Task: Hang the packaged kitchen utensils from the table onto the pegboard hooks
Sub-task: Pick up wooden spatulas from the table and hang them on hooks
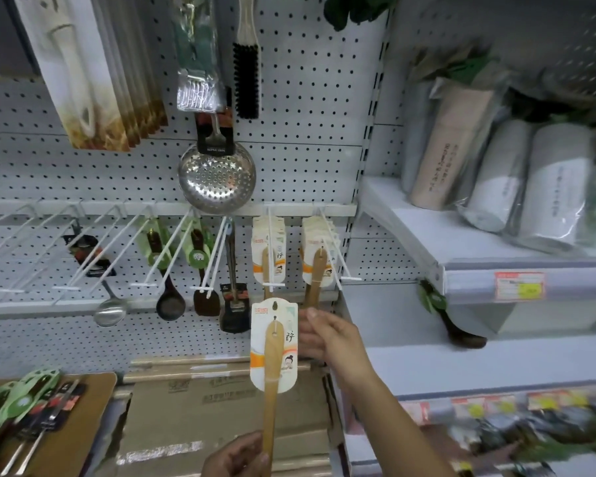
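- While the left hand (236,457) grips its bare handle from below, the carded wooden spatula (273,349) stands upright, just under a white pegboard hook (272,285) loaded with matching cards.
- Right hand (327,335): fingers curled at the card's right edge; whether they pinch it cannot be told.
- More packaged utensils (25,401) lie on the wooden bench (97,385), lower left.

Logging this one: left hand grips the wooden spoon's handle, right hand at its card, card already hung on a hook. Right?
Not hung. The head view shows the card below the hook, hole free; left hand grips the handle, right hand at the card.
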A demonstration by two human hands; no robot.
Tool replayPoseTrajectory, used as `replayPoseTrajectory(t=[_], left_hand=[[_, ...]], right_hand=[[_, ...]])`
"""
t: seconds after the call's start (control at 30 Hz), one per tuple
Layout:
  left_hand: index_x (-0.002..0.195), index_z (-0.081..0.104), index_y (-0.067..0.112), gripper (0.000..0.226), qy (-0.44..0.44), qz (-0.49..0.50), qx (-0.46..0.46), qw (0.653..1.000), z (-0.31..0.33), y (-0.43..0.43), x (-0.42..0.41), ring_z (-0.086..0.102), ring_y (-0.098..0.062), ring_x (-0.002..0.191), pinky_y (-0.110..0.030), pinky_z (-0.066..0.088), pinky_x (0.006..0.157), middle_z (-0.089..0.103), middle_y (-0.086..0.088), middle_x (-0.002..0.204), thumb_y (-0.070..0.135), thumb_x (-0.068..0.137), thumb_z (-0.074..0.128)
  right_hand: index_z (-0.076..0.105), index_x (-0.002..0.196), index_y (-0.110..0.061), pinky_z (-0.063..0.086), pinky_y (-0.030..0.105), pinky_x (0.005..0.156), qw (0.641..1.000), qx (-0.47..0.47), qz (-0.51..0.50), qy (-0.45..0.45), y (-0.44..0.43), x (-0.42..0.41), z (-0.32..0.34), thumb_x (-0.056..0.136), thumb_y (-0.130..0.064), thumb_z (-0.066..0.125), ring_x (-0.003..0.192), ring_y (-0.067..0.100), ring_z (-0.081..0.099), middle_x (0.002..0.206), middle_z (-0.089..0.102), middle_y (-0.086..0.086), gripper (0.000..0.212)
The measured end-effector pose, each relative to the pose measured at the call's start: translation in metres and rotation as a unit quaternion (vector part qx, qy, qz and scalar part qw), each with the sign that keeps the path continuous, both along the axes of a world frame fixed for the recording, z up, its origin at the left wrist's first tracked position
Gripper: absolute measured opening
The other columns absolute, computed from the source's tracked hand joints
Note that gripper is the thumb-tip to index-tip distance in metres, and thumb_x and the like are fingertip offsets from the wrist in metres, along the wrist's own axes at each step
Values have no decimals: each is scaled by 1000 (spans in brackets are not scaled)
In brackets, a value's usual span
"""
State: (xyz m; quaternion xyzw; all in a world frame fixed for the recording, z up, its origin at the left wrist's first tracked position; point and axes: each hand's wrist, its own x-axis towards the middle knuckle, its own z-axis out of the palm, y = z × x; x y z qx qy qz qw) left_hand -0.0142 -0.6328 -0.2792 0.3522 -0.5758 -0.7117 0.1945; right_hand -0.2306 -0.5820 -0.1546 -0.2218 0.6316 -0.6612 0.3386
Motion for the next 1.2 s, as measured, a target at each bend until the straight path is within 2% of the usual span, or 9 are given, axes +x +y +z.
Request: replayPoseTrajectory(t=[0.17, 0.23, 0.33, 0.53, 0.7, 0.9, 1.2], left_hand=[[97, 77, 4, 23, 4, -15, -14, 1000, 3, 0, -16, 74, -21, 90, -17, 55, 70, 77, -12, 94, -8, 77, 75], [92, 79, 9, 24, 6, -17, -22, 1000, 4, -2, -20, 74, -21, 86, -19, 56, 69, 77, -13, 92, -9, 76, 75], [89, 80, 11, 27, 1, -6, -41, 999, 3, -3, -23, 73, -23, 81, -24, 58, 69, 77, -14, 87, -11, 74, 77], [92, 78, 5, 26, 11, 0, -45, 999, 6, -1, -20, 73, -20, 77, -25, 58, 67, 76, -17, 85, -13, 73, 76], [89, 80, 13, 30, 11, 4, -35, 999, 5, -4, -17, 73, -22, 80, -27, 58, 70, 76, -17, 85, -12, 75, 76], [96, 77, 9, 29, 12, 12, -34, 999, 2, -7, -15, 74, -25, 84, -27, 58, 71, 76, -15, 87, -12, 76, 74], [98, 76, 7, 28, 17, 15, -36, 999, -1, -15, -18, 74, -26, 88, -26, 58, 70, 77, -13, 89, -12, 77, 73]], right_hand=[[74, 108, -10, 58, 52, 90, 999, 18, 1, 32, 5, 9, 3, 84, -16, 79, 96, 31, 74, 100, 78, 9, 25], [75, 107, -13, 57, 49, 92, 999, 25, 4, 43, 5, 9, 4, 82, -16, 81, 97, 27, 74, 101, 78, 6, 26], [75, 105, -10, 59, 42, 87, 999, 20, 1, 42, 5, 11, 5, 82, -11, 80, 94, 28, 75, 98, 78, 7, 24], [75, 106, -10, 59, 44, 82, 1000, 1, -2, 31, 8, 14, 7, 83, -10, 79, 93, 29, 75, 99, 78, 8, 23], [75, 106, -10, 58, 48, 89, 1000, -5, 2, 26, 3, 17, 9, 82, -9, 80, 96, 29, 75, 99, 78, 8, 24], [75, 106, -11, 56, 50, 95, 999, -2, 18, 40, -2, 21, 13, 83, -10, 79, 96, 25, 75, 99, 79, 5, 23], [75, 103, -13, 57, 50, 92, 998, 1, 12, 56, -14, 18, 11, 84, -8, 77, 94, 21, 75, 97, 79, 3, 20]])
